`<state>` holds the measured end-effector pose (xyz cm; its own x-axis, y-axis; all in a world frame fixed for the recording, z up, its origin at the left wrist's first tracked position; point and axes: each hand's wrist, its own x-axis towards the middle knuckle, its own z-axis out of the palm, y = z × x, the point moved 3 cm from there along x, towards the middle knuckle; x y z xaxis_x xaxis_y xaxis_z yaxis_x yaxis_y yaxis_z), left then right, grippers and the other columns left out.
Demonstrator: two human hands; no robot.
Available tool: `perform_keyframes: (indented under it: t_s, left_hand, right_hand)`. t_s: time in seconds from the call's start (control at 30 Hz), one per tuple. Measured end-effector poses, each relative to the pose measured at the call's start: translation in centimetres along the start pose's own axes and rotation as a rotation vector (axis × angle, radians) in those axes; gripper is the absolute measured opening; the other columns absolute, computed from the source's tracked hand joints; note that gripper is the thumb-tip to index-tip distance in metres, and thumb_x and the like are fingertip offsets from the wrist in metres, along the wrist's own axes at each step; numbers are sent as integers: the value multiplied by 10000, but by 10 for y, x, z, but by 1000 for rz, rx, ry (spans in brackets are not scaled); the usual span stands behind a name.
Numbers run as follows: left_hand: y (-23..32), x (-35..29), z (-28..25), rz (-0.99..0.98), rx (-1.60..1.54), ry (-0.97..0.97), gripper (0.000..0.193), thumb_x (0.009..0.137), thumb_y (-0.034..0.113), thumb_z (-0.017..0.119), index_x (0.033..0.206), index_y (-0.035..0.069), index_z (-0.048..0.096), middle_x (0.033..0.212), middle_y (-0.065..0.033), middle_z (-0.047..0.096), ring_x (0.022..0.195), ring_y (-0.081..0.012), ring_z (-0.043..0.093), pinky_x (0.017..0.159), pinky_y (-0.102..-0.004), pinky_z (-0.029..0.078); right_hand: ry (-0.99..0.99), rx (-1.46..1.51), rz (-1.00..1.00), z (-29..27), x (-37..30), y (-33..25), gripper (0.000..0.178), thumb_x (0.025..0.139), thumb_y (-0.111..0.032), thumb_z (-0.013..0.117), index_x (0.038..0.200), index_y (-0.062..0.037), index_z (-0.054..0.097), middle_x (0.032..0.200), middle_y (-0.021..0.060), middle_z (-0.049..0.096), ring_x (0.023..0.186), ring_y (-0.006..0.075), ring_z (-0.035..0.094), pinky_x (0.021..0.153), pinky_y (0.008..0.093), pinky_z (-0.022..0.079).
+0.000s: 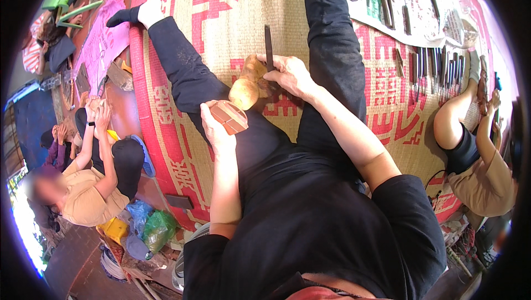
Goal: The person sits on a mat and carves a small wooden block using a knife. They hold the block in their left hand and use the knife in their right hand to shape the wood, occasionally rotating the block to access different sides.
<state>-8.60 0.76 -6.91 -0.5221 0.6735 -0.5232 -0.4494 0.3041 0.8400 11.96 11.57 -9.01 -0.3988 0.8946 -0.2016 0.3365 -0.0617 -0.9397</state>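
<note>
My left hand [218,125] is closed around a brown wooden block [230,116] with grooved, lighter-edged faces, held above my left thigh. Between my hands is a tan, rounded, gourd-shaped piece [245,91], probably wood; its lower end lies close to the block. My right hand [291,76] grips a narrow, dark, flat bar [269,42] that points away from me. The fingers of that hand also reach the far end of the tan piece. Whether they hold it or only touch it, I cannot tell.
My legs stretch over a red and straw-coloured woven mat [232,34]. Several dark-handled tools lie on a pale sheet [423,26] at far right, with a row of tools [437,67] nearer. People sit at left [91,189] and right [475,172]. Plastic bags [157,228] lie lower left.
</note>
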Motion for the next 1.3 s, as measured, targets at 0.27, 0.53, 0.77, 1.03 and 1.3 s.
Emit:
perform_keyframes:
  t_s: [0.27, 0.53, 0.77, 1.03, 1.3]
  left_hand:
    - [-2, 2, -3, -2, -1, -8, 386, 922, 479, 461, 1033, 112, 510, 993, -49, 550, 944, -189, 558, 817, -354, 478]
    - [-1, 0, -1, -24, 7, 27, 426, 919, 488, 463, 1091, 99, 495, 1041, -65, 544, 987, -197, 549, 856, -358, 464]
    - [0, -1, -2, -29, 35, -14, 439, 920, 481, 463, 1129, 95, 479, 1070, -72, 533, 1017, -203, 537, 876, -364, 457]
    - [1, -3, 0, -5, 19, -5, 400, 922, 477, 459, 1048, 100, 500, 999, -60, 541, 936, -193, 556, 816, -357, 478]
    - [-2, 1, -4, 1, 25, -4, 414, 916, 490, 464, 1046, 98, 500, 1005, -60, 540, 941, -193, 555, 815, -355, 476]
  right_hand:
    - [-26, -85, 47, -4, -4, -9, 455, 787, -115, 636, 1234, -102, 553, 823, 135, 641, 697, 175, 597, 676, 291, 468]
    - [43, -80, -48, 4, -7, 3, 457, 780, -112, 644, 1228, -100, 552, 887, 130, 641, 765, 203, 611, 733, 288, 467]
    - [87, -62, -69, 11, 1, 7, 457, 786, -126, 628, 1234, -101, 540, 958, 145, 633, 893, 269, 613, 808, 333, 459]
    - [-3, -205, -42, 4, 0, 3, 462, 792, -136, 620, 1242, -99, 523, 1038, 155, 629, 971, 288, 603, 848, 343, 455]
    - [2, -101, 40, 0, -2, 8, 344, 796, -103, 623, 1137, -63, 599, 996, 113, 659, 931, 222, 618, 832, 305, 458]
